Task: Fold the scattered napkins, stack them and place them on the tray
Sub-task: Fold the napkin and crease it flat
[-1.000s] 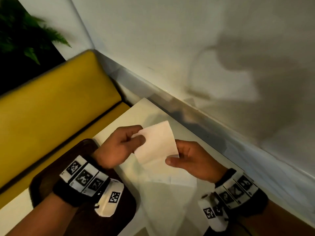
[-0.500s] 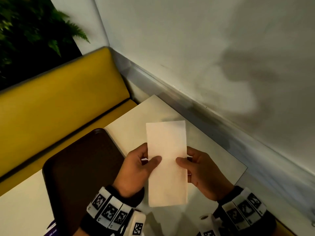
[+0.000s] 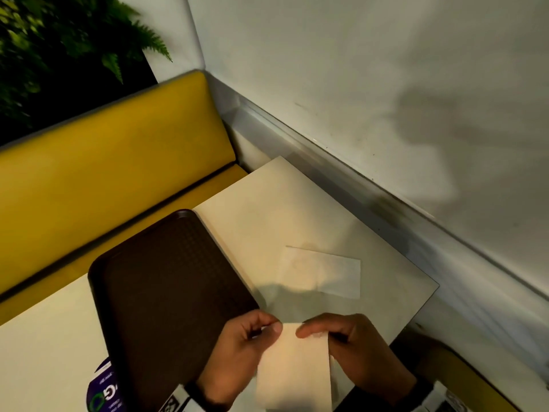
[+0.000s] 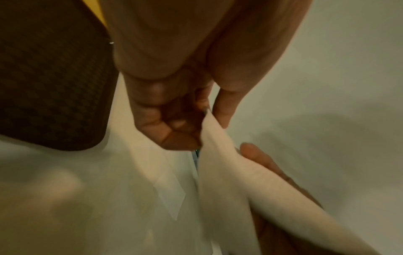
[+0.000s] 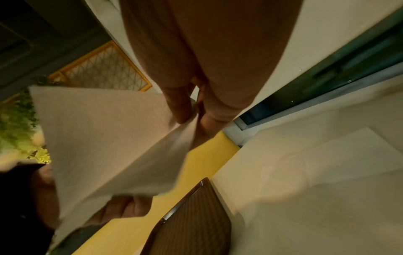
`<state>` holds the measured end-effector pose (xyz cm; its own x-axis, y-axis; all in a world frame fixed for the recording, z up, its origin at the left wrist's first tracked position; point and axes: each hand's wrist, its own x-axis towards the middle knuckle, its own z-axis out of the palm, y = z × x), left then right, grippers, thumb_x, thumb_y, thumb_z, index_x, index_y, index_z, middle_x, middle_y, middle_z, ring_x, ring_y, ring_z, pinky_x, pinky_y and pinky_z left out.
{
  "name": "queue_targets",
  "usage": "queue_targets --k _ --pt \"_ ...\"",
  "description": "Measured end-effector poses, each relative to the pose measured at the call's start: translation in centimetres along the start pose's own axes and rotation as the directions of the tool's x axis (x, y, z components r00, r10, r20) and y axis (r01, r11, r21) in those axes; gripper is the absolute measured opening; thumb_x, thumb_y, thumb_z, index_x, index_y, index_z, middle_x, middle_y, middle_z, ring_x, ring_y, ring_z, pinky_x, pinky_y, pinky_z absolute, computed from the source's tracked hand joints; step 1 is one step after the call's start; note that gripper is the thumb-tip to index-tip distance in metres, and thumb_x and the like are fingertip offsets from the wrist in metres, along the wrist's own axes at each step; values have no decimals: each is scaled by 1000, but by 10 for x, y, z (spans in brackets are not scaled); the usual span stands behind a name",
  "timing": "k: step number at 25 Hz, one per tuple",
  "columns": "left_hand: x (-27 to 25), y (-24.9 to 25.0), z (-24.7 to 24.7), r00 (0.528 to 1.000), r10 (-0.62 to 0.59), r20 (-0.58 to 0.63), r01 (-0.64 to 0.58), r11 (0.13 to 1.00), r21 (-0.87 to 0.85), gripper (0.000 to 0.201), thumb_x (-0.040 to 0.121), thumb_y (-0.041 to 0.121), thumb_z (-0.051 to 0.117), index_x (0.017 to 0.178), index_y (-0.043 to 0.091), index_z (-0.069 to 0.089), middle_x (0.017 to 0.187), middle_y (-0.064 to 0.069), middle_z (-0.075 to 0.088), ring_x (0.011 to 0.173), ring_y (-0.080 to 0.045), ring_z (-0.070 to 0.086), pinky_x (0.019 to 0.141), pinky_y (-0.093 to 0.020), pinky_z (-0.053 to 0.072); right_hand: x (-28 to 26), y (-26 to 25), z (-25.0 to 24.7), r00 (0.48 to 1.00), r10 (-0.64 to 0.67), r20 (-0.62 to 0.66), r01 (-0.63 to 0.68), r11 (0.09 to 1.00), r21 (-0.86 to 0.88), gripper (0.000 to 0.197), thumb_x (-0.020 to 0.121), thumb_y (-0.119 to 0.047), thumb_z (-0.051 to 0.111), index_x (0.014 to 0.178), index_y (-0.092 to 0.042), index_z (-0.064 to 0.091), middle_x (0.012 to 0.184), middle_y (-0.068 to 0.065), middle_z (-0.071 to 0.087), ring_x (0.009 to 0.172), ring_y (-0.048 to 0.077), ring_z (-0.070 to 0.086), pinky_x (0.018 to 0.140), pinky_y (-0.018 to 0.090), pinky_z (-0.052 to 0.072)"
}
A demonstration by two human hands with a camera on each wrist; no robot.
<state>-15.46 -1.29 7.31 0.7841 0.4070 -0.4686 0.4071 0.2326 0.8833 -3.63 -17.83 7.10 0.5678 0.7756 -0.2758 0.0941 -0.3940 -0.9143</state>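
a soft white paper napkin, folded into a long strip (image 3: pixel 294 367), sits at the bottom centre of the head view, held up off the pale cream tabletop (image 3: pixel 297 203) between both hands. its long axis runs from the fingertips back toward the person's body, so the far short edge is the one being gripped. the left hand (image 3: pixel 237 352) pinches that edge's left corner between thumb and curled fingers; the right hand (image 3: pixel 356 352) pinches the right corner the same way (the right wrist view shows the thumb on top and fingers beneath the sheet). neither hand is free.

the dark brown textured plastic tray (image 3: pixel 166 292) lies just left of the hands, filling the lower left of the frame, and the left hand is plainly the nearer one to it, overlapping its right rim. nothing lies on the part of the tray that shows; its near end is cut off by the frame edge.

a second flat white paper napkin (image 3: pixel 322 272) rests on the tabletop beyond the hands, right of centre, apart from both the tray and the held strip, its long axis running across the frame.

my reading: the held strip wants one more fold, far edge brought toward the near edge, before it joins the other on a stack. being limp, it may sag or skew if the two corners are not moved together.

a purple printed item (image 3: pixel 101 391) peeks out at the tray's lower left corner.
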Motion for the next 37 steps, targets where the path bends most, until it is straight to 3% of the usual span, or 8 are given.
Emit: queue_targets --k 4,7,10,17,22,26,32,37 --pt "7 11 0 961 267 -67 -249 947 204 14 87 9 68 75 14 69 54 -1 49 50 -5 40 51 -17 33 8 -24 -32 984 -33 174 -19 957 289 55 65 6 49 108 -20 70 104 6 73 97 24 68 79 39 57" --pt "12 24 4 918 395 -46 -368 886 281 9 88 18 68 80 21 70 66 -17 59 55 -22 48 56 -33 43 27 -39 -34 993 -95 72 97 995 -15 17 86 -23 62 99 -30 70 92 -6 74 88 11 69 79 30 59" --pt "14 29 1 898 429 -94 -395 883 252 10 89 20 67 81 25 70 73 -14 67 68 -36 61 63 -45 51 31 -39 -28 990 -135 -42 128 982 -142 9 86 -30 65 83 -37 70 80 -20 71 81 3 68 68 19 58" --pt "9 14 -8 900 409 -151 -359 891 279 9 87 16 68 80 22 70 74 -21 64 69 -42 57 64 -46 50 18 -22 -15 995 20 -100 -18 1000 20 12 90 -23 60 87 -32 67 85 -5 72 74 16 71 65 25 61" --pt "-32 -34 -42 908 323 -266 -204 896 393 11 88 20 68 79 26 68 68 -1 66 63 -19 60 63 -33 49 15 -16 31 993 -108 49 115 982 -151 13 90 -22 59 84 -16 68 61 -7 66 52 9 62 54 23 53" --pt "-61 -112 -61 860 186 -475 76 874 480 20 86 16 68 73 29 61 63 7 63 68 -6 58 59 -13 41 23 32 109 976 -107 187 157 947 -280 12 87 -23 61 78 -16 65 63 -6 61 62 11 56 66 28 46" --pt "-62 -192 -57 827 155 -540 227 787 574 22 85 27 69 103 22 57 103 4 54 93 -20 53 84 -40 49 22 80 157 963 8 271 113 897 -428 5 90 -25 53 92 -20 55 71 -4 57 76 20 57 73 31 49" --pt "-65 -176 -46 773 302 -559 198 721 664 21 89 39 58 105 27 55 110 4 48 98 -21 46 82 -41 45 51 81 80 979 -173 106 202 868 -453 20 89 -11 55 107 -17 58 91 -1 62 83 15 58 80 30 50"
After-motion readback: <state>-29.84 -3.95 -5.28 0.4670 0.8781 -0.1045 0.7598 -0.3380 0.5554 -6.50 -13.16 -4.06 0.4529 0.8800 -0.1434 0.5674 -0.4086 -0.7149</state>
